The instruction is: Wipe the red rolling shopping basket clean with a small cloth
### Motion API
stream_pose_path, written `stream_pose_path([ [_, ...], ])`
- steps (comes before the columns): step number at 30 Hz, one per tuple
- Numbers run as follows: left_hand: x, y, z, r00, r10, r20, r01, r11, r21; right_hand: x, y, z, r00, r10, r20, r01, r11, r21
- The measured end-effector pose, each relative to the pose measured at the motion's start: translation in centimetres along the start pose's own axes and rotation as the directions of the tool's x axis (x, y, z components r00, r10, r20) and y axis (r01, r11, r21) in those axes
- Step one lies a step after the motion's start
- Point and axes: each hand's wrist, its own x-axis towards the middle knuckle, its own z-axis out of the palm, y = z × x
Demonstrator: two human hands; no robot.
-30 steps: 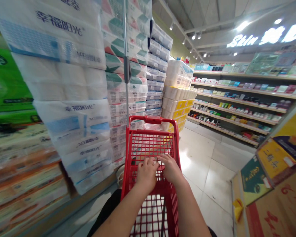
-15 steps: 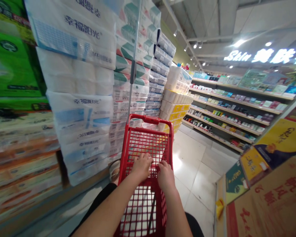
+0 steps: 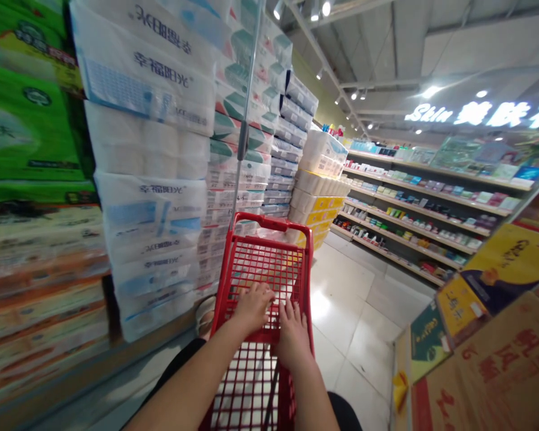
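In front of me is a red plastic shopping basket (image 3: 308, 263) with mesh walls and a handle bar at its far end. Over its middle, my left hand (image 3: 253, 308) is back upward with its fingers loosely bent and nothing visible in them. Close beside it, my right hand (image 3: 294, 332) has its fingers stretched and slightly spread, empty. Whether either palm touches the basket's mesh is hidden beneath the hands. A thin metal pole (image 3: 247, 108) rises behind the basket's far left side.
Tall stacks of toilet-paper packs (image 3: 150, 143) line the left, with green packs (image 3: 27, 131) nearer. Printed cartons (image 3: 498, 353) stand on the right. Tiled floor (image 3: 350, 299) runs between them toward shelves (image 3: 408, 209) of small boxes and bottles. A shoe (image 3: 205, 315) shows left of the basket.
My right hand's fingers have straightened and spread from a more curled pose. Both hands and the basket have shifted slightly left in view.
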Motion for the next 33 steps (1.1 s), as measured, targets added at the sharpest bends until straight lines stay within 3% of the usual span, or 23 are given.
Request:
stream_pose_path([
  [5, -1.3, -0.6, -0.6, 0.997, 0.073, 0.004, -0.072, 0.996, -0.054, -0.8, -0.2, -0.8, 0.982, -0.136, -0.128, 0.134, 0.991, -0.029],
  [10, -2.7, -1.3, -1.9, 0.983, 0.126, -0.137, -0.135, 0.989, -0.065, -3.0, -0.8, -2.1, 0.933, -0.246, -0.263, 0.234, 0.969, -0.076],
  [14, -2.7, -1.3, -2.0, 0.955, 0.129, -0.268, -0.158, 0.984, -0.087, -3.6, -1.1, -1.7, 0.932, -0.164, -0.322, 0.142, 0.986, -0.089],
  [19, -2.9, -0.2, -0.9, 0.958, 0.259, -0.122, -0.27, 0.959, -0.087, -2.6, -1.1, -0.9, 0.96, 0.04, -0.277, -0.062, 0.995, -0.074],
  [22, -3.1, -0.5, -0.8, 0.971, 0.224, -0.085, -0.231, 0.97, -0.079, -2.3, -1.0, -1.1, 0.97, 0.054, -0.239, -0.07, 0.996, -0.061],
  [26, -3.0, -0.5, -1.0, 0.991, -0.001, -0.137, -0.006, 0.999, -0.047, -2.6, -1.0, -1.4, 0.972, 0.05, -0.228, -0.059, 0.998, -0.033],
  [31, -3.4, 0.3, -0.7, 0.979, 0.182, -0.093, -0.185, 0.982, -0.027, -2.8, -1.2, -1.3, 0.967, 0.04, -0.253, -0.047, 0.999, -0.02],
  [33, -3.5, 0.1, -0.8, 0.986, 0.094, -0.134, -0.097, 0.995, -0.016, -2.7, -1.3, -1.2, 0.966, 0.04, -0.257, -0.043, 0.999, -0.008],
])
